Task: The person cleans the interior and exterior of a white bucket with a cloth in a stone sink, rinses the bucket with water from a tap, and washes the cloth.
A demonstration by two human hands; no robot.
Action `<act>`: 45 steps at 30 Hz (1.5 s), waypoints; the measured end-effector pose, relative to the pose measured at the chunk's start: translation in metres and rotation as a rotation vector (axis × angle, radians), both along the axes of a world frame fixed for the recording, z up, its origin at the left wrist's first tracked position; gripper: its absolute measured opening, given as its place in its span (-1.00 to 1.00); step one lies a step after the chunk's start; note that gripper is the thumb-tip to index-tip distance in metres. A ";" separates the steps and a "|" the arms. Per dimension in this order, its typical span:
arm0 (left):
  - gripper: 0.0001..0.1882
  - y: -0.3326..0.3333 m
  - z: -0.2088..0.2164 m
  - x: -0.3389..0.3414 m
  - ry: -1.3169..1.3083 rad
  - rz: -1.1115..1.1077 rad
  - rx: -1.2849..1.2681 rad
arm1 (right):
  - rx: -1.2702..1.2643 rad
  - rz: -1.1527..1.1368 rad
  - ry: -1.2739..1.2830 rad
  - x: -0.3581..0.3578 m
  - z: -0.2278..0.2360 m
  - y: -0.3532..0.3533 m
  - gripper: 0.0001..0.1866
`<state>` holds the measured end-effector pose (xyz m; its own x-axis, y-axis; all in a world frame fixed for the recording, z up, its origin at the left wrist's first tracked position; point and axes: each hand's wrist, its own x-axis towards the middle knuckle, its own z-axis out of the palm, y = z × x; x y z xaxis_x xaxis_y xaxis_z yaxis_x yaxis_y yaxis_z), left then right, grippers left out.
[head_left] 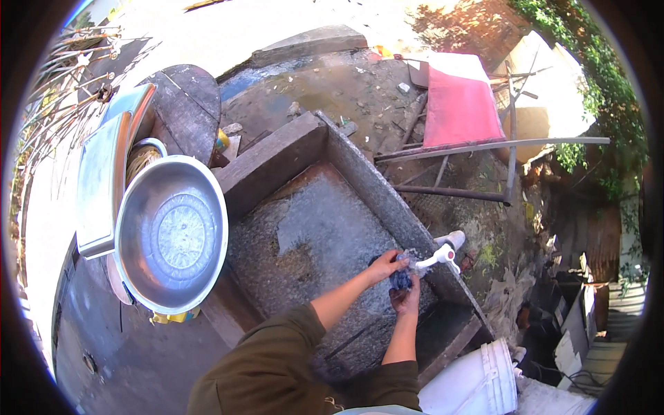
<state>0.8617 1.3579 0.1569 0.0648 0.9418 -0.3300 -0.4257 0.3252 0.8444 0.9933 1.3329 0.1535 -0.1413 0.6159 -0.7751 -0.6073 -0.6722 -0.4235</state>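
Two hands meet under one white tap, sharing a single small dark object (pixel 400 279) — bluish-black, too small and blurred to name. The right hand (pixel 405 300) has its grip curled up around the object from below, fingers closed on it; the left hand (pixel 384 265) lies over the top with fingers bent onto it, so the thing is pinched between the two. Whether it has a long axis, or which way it points, cannot be told. The white tap (pixel 440 254) sits just right of the hands, its spout angled left and down toward them, mounted on the right wall of the stone basin (pixel 315 228). That basin is one rough grey trough, its long axis running from near right to far left, with the hands at its right near end. Well to the left stands one large round metal bowl (pixel 171 234), tilted, beside one flat metal tray (pixel 100 187). Near right, one white plastic bucket (pixel 477 384). Far right, one red cloth (pixel 460 111) on a frame.
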 end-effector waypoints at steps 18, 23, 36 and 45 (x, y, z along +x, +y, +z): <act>-0.72 -0.127 0.135 -0.023 0.613 -0.493 0.535 | 0.272 0.612 0.156 -0.010 0.135 -0.126 -0.49; -0.84 -0.148 0.121 0.001 0.461 -0.197 0.411 | 0.267 0.720 -0.111 -0.016 0.143 -0.147 -0.53; -0.77 -0.184 0.133 0.003 0.663 0.348 0.122 | 0.584 0.969 -0.194 -0.007 0.038 -0.139 -0.75; -0.63 -0.183 0.131 -0.006 1.026 -0.057 0.197 | 0.817 0.848 -0.047 -0.008 0.016 -0.157 -0.72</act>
